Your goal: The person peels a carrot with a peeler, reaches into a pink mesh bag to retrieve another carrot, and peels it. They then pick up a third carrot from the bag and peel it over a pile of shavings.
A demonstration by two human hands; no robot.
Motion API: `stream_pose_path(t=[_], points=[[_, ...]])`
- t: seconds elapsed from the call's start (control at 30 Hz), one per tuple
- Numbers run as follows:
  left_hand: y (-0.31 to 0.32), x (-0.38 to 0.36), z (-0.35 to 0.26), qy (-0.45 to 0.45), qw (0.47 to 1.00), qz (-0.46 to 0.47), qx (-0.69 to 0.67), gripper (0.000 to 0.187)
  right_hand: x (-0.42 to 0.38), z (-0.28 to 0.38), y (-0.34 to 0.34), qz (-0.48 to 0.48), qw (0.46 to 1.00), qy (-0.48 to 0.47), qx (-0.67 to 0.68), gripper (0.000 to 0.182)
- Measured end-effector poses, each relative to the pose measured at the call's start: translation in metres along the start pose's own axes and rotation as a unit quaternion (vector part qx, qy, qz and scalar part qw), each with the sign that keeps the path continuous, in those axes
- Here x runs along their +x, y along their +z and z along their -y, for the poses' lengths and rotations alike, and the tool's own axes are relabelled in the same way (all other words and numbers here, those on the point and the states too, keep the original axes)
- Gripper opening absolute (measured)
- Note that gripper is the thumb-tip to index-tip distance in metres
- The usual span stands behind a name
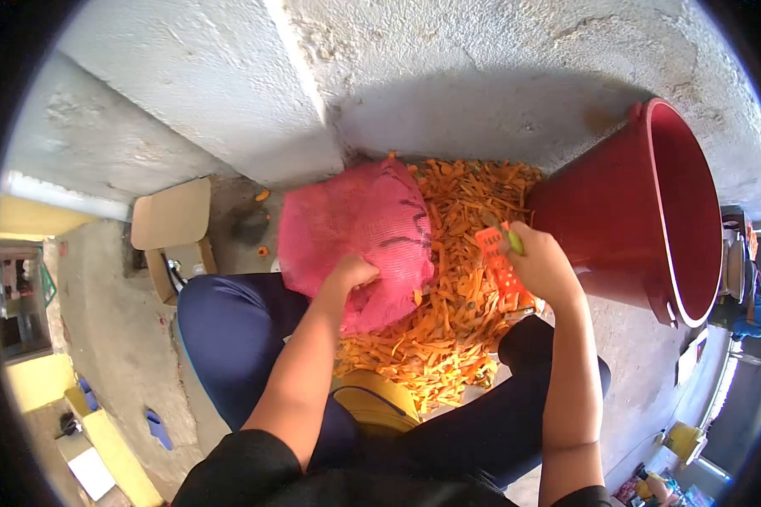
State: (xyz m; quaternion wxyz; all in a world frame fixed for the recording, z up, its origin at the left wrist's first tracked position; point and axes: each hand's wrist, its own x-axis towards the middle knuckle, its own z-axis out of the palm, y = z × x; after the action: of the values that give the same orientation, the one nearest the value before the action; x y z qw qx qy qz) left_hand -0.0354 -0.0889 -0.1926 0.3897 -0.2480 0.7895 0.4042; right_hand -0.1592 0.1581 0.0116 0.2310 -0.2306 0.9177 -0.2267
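Note:
A pink mesh sack [351,215] with dark markings leans against the wall between my knees. My left hand [355,272] is closed on its near side, the mesh bunched at the fingers. My right hand [539,260] is closed around a small green thing [515,242], perhaps a tool's handle; its kind is not clear. Beside those fingers shows an orange-red piece with pale spots [502,266], which I cannot name. Under and around both hands lies a wide heap of orange peelings [461,287], looking like carrot peel.
A large dark red tub [600,211] lies tilted at the right, its mouth facing right. A yellow container [376,401] stands between my legs. An open cardboard box [171,215] sits left by the wall. A blue slipper [158,429] lies on the floor.

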Motion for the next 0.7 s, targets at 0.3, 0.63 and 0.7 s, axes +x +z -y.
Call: stream_pose_path(t=[0.3, 0.63, 0.7], points=[[-0.025, -0.171, -0.032, 0.141, 0.847, 0.140, -0.493, 0.043, -0.023, -0.010, 0.000, -0.074, 0.816, 0.076, 0.568, 0.021], [0.016, -0.222, -0.052, 0.301, 0.761, 0.159, -0.552, 0.048, -0.100, 0.063, 0.026, -0.090, 0.762, 0.016, 0.641, 0.017], [0.020, -0.210, -0.062, 0.233, 0.758, 0.123, -0.597, 0.043, -0.115, 0.078, 0.039, -0.117, 0.759, -0.028, 0.640, 0.017]])
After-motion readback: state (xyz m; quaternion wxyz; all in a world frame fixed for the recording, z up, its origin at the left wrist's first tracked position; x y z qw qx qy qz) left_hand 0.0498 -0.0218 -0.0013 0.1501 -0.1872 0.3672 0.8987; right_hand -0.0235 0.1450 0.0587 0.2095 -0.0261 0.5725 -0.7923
